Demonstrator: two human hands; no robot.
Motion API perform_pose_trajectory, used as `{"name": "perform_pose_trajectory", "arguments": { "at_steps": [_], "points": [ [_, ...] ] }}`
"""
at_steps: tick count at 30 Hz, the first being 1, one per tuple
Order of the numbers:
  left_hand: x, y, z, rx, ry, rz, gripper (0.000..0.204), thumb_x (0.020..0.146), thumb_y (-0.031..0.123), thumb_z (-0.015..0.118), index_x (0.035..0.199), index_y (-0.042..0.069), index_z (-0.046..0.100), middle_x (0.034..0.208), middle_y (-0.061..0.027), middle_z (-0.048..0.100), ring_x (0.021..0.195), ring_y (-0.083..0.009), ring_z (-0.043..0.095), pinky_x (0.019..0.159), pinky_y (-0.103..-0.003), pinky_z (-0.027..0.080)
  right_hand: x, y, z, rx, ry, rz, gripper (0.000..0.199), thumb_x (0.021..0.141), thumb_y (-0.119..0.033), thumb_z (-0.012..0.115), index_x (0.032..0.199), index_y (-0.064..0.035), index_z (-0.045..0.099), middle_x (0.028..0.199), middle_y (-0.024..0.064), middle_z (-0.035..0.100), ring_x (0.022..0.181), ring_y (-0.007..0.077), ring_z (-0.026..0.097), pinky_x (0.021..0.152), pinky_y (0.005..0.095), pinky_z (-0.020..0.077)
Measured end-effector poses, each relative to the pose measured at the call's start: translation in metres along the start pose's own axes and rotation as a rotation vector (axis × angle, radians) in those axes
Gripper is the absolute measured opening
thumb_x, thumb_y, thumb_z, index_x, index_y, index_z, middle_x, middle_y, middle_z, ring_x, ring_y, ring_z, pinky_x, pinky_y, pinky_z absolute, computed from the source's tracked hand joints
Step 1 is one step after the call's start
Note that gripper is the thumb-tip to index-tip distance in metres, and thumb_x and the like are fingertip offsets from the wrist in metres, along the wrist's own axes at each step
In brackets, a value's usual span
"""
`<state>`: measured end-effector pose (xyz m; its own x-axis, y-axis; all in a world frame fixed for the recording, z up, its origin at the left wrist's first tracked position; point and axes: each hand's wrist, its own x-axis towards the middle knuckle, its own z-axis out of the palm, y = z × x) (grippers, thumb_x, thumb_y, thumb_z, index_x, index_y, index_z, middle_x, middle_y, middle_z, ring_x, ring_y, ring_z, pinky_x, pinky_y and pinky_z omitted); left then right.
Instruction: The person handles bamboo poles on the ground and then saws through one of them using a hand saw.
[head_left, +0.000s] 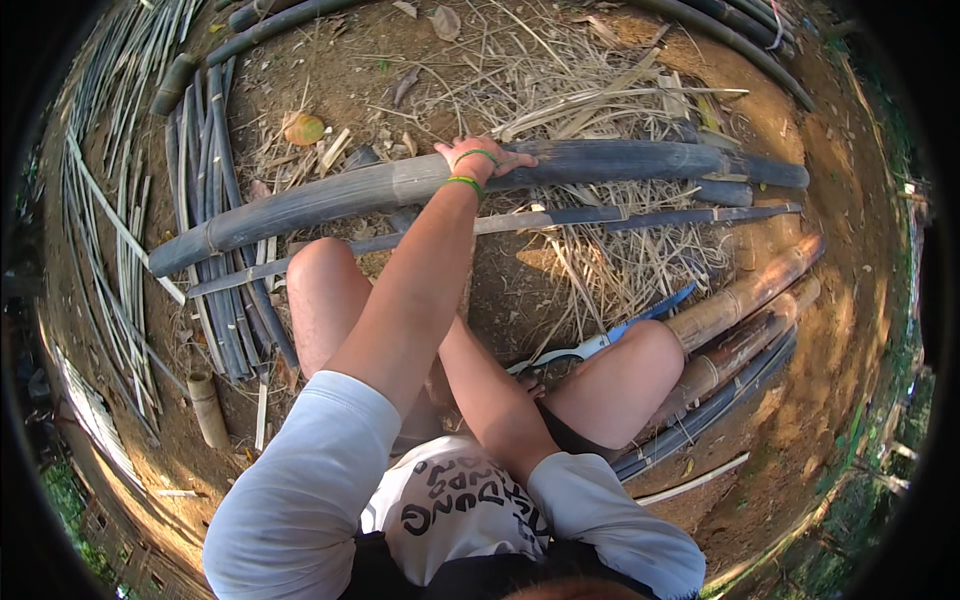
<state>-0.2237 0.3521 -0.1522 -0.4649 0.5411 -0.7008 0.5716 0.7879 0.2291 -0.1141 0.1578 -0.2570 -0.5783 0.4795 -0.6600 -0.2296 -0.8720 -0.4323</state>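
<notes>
My left hand (482,160) lies spread across the top of a thick grey-black bamboo pole (300,205), its thumb pointing right along it. Green bands circle that wrist. The pole runs crosswise before my knees. Just nearer lies a thinner bamboo strip (560,216), partly under my left forearm. My right forearm (490,385) passes behind my left forearm, which hides my right hand; its fingers do not show. By my right knee rests a hand saw (610,337) with a long blue blade, its handle end low between my legs.
Dark bamboo lengths (210,200) lie bundled at left, beside many thin split strips (110,180). Dry shavings (620,110) litter the ground beyond the pole. Brownish bamboo poles (750,290) lie right of my knee. A short bamboo piece (207,410) stands lower left.
</notes>
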Motion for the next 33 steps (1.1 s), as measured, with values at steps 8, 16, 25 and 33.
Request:
{"name": "perform_pose_trajectory", "arguments": {
  "at_steps": [8,16,25,33],
  "points": [
    [0.01,0.004,0.005,0.059,0.012,-0.018,0.107,0.065,0.091,0.052,0.14,0.014,0.054,0.15,-0.0136,0.045,0.144,-0.035,0.034,0.116,-0.065,0.013,-0.01,-0.048,-0.026,-0.17,0.417,-0.359,0.035,0.103,-0.037,0.049,0.116,-0.0043,0.049,0.105,0.0096,0.059,0.08,0.0187,0.064,0.07,0.0343,0.0546],
    [-0.002,0.013,0.009,0.088,0.11,0.052,0.107,0.069,0.09,0.048,0.138,0.009,0.055,0.147,-0.0158,0.048,0.142,-0.0344,0.036,0.115,-0.067,0.013,-0.001,-0.136,-0.117,-0.278,0.704,-0.327,0.029,0.104,-0.034,0.049,0.115,-0.0068,0.051,0.097,0.0064,0.06,0.082,0.0178,0.062,0.072,0.0358,0.0537],
    [-0.005,0.011,0.021,0.063,0.253,0.108,0.095,0.072,0.084,0.053,0.14,0.018,0.053,0.146,-0.0138,0.048,0.144,-0.0335,0.032,0.113,-0.072,-0.002,0.006,-0.138,-0.143,-0.383,0.484,-0.208,0.029,0.102,-0.04,0.05,0.111,-0.0127,0.055,0.093,0.0,0.062,0.082,0.0141,0.061,0.074,0.0361,0.0504],
    [-0.006,0.028,0.053,-0.057,0.443,0.039,0.081,0.078,0.077,0.054,0.139,0.023,0.051,0.145,-0.0125,0.047,0.143,-0.0299,0.032,0.115,-0.069,0.004,0.005,-0.139,-0.139,-0.402,0.495,-0.117,0.034,0.103,-0.043,0.048,0.116,-0.0126,0.053,0.096,0.0026,0.064,0.089,0.0171,0.064,0.076,0.0399,0.0501]
  ]
}}
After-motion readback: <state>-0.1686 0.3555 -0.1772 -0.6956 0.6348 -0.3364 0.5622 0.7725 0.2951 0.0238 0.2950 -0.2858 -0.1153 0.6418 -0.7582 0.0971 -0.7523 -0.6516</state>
